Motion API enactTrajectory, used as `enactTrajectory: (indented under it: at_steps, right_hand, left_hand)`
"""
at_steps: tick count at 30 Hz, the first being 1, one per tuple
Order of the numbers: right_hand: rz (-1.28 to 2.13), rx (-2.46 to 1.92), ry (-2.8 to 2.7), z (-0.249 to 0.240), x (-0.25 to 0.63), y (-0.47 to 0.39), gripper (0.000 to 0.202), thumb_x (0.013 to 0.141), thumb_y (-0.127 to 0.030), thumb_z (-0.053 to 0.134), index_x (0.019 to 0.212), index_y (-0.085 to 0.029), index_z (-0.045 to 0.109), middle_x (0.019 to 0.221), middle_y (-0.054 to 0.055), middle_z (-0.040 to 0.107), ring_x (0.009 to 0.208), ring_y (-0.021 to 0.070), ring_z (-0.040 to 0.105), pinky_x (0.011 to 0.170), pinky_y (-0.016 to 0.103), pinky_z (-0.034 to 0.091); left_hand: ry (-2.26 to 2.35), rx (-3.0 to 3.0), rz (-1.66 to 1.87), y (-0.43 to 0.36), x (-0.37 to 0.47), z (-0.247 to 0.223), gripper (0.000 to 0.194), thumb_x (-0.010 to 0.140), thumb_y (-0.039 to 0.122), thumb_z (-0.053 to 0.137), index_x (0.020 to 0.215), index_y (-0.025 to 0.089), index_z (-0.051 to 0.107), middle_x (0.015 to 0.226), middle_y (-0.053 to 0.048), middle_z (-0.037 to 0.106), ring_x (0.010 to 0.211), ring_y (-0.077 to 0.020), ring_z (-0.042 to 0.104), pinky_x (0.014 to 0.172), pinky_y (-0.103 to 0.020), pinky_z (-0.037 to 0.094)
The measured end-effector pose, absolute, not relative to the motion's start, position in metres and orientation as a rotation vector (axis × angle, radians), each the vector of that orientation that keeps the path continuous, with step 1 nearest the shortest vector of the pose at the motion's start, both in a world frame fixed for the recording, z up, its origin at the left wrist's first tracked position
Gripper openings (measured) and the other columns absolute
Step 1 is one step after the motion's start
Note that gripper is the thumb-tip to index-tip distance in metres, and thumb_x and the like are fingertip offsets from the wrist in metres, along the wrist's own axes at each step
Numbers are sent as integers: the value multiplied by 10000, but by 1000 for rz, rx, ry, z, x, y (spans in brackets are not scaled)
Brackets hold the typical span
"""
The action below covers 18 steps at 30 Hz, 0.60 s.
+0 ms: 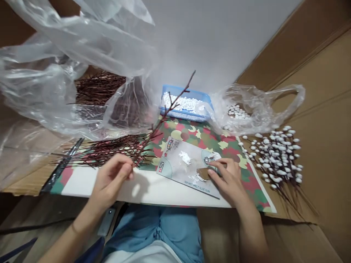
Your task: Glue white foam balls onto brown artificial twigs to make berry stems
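Left hand [113, 179] pinching twig [172, 106], lower end hidden, right hand [229, 178] at half-covered brown piece [203, 173], grip unclear

Basket [184, 116] behind card [177, 173], twigs [109, 148] left, stems [282, 160] right

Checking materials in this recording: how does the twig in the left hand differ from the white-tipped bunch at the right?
The twig looks bare, while the white-tipped bunch is covered in white buds. The twig is one branching piece; the bunch gathers many stems. The twig is held up, tilted, in the left hand, while neither hand touches the bunch. Both have thin brownish stems.
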State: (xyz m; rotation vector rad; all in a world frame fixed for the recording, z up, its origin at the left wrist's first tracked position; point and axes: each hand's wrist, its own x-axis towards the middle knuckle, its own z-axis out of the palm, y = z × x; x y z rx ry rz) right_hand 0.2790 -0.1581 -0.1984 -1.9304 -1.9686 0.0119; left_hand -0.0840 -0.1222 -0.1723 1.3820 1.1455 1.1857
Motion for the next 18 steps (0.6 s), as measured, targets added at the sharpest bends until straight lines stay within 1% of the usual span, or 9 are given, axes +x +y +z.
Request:
enactTrajectory:
  at_steps: [3,6,9,11,14,18]
  right_hand:
    - [-7,-1999,-2030,-199,272,-164,209,880,-425,508,946,-332,683,1002,73,561,956,286,502,785,414,412]
    - [44,-1940,-2000,-201,273,-167,153,871,-377,533,926,-293,650,973,65,579,928,266,505,784,399,409]
    - [208,-1784,-1943,-202,276,-168,66,849,-307,553,848,-246,577,883,44,602,887,237,528,783,377,427]
    - [364,-1678,-1910,-199,275,-168,25,832,-247,553,816,-237,537,816,21,601,819,205,553,727,335,448]
    - [498,-1553,-1863,-187,268,-166,81,807,-159,544,788,-233,517,735,-14,580,688,152,563,622,273,446]
    - [400,-1485,-1743,-163,247,-140,132,791,-119,547,734,-229,502,682,-28,550,651,136,543,603,256,420]
  left_hand:
    - [930,966,1074,-134,-38,-186,259,853,428,644,863,170,654,564,26,524,539,-90,434,524,-191,344]
    - [820,714,1037,-138,-7,-187,279,808,434,703,872,163,692,554,31,515,538,-67,404,537,-163,335]
    - [789,585,1015,-139,4,-185,279,780,421,739,869,159,712,559,37,500,532,-47,375,529,-135,316]
    - [790,547,996,-138,4,-184,289,768,415,753,897,158,721,564,37,498,538,-45,381,533,-128,322]
    - [794,531,980,-136,-1,-187,293,765,407,758,920,161,721,574,31,514,545,-49,399,536,-127,335]
    - [813,575,1021,-132,-5,-190,257,781,394,744,896,167,705,570,32,524,536,-51,397,521,-127,332]
